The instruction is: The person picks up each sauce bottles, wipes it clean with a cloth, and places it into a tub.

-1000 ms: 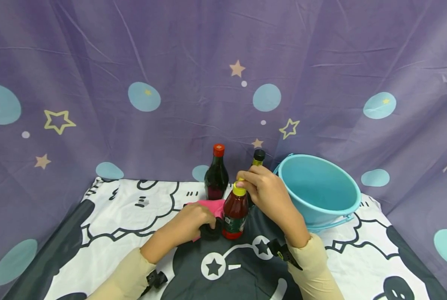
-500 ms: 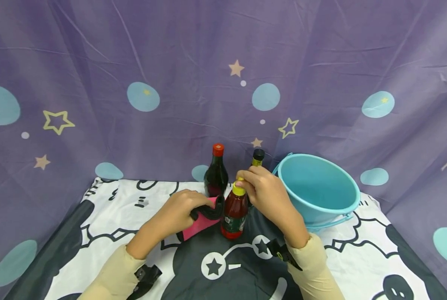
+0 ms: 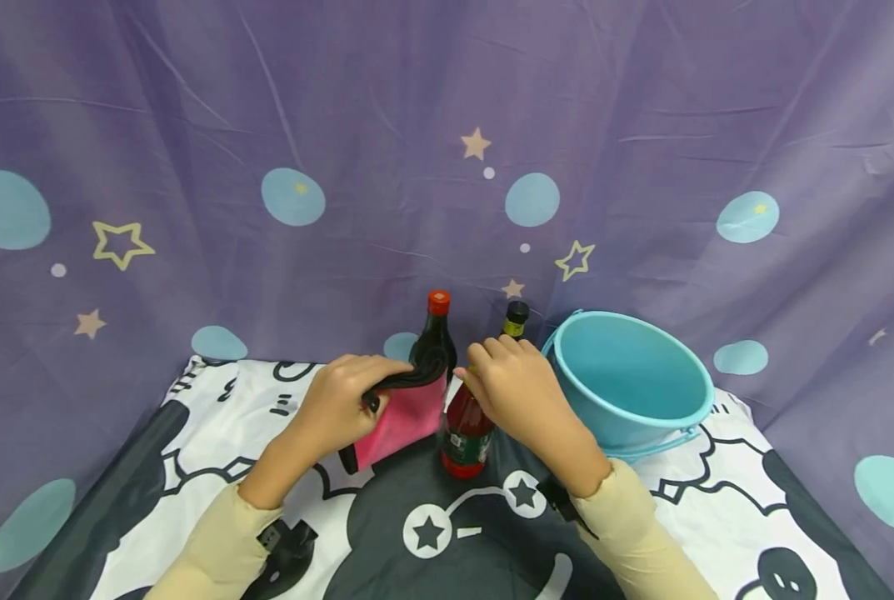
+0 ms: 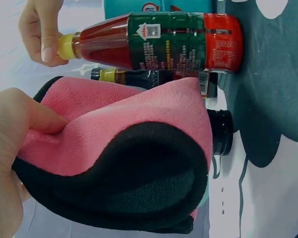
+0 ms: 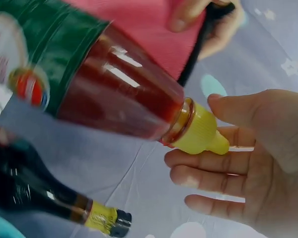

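Note:
My left hand pinches a folded pink cloth with a black edge, raised left of a ketchup-like sauce bottle. In the left wrist view the cloth bulges into a loop, its dark inside showing. The bottle, red with a green label, stands upright. Around its yellow nozzle cap is my right hand, fingers loosely extended behind the cap and thumb tip right at its edge. From the head view the right hand hides the cap.
Behind the cloth stands a dark bottle with a red cap. Another dark bottle with a black cap is behind the right hand. A light blue bucket sits to the right on the printed cloth cover.
My left hand has lifted the pink cloth up and to the left from beside the sauce bottle. The right hand has loosened from its pinch on the cap, while the bottle stays in place.

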Demonstrator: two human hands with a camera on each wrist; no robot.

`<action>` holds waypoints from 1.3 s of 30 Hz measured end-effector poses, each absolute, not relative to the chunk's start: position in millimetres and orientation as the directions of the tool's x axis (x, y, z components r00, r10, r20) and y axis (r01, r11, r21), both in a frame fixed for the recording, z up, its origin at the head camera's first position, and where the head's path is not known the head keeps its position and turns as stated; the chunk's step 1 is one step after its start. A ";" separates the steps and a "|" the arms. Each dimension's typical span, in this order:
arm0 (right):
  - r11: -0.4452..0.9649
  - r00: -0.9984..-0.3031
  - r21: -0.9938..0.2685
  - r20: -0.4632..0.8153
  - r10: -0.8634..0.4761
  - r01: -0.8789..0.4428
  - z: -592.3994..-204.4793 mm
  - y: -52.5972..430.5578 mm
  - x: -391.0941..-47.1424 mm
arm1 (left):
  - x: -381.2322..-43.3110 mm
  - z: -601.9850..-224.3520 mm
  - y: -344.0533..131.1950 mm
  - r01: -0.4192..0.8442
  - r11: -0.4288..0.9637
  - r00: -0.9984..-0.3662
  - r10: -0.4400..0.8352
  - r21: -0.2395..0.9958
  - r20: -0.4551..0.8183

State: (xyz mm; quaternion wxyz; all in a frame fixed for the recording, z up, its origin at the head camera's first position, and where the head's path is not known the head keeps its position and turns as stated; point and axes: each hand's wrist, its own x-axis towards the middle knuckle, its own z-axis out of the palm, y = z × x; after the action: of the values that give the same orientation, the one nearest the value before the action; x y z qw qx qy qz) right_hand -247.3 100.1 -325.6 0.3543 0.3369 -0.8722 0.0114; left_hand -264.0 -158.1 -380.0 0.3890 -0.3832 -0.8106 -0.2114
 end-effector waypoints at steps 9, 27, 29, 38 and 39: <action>0.616 -0.373 0.462 0.514 -0.772 -0.639 -319.9 112.4 -267.0 | -263.7 -375.8 -162.5 0.783 0.618 -0.426 0.446 0.074 0.787; 0.432 -0.283 0.513 0.344 -0.895 -0.742 -315.8 123.9 -280.6 | -264.9 -375.5 -166.4 0.777 0.625 -0.432 0.442 0.076 0.786; 0.419 -0.264 0.523 0.347 -0.900 -0.743 -317.2 123.9 -282.1 | -264.4 -375.9 -167.1 0.775 0.628 -0.432 0.442 0.072 0.786; 0.403 -0.216 0.578 0.365 -0.905 -0.710 -318.9 127.4 -286.0 | -264.7 -375.3 -167.6 0.772 0.632 -0.429 0.443 0.066 0.787; 0.403 -0.215 0.584 0.366 -0.905 -0.704 -318.1 128.1 -285.6 | -264.8 -374.9 -167.1 0.772 0.633 -0.427 0.447 0.059 0.786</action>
State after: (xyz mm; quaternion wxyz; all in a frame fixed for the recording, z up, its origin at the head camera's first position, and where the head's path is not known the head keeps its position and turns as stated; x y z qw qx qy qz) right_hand -285.6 128.1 -318.1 0.3406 0.5259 -0.7652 -0.1476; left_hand -264.8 -167.1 -374.9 0.3846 -0.3725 -0.8178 -0.2110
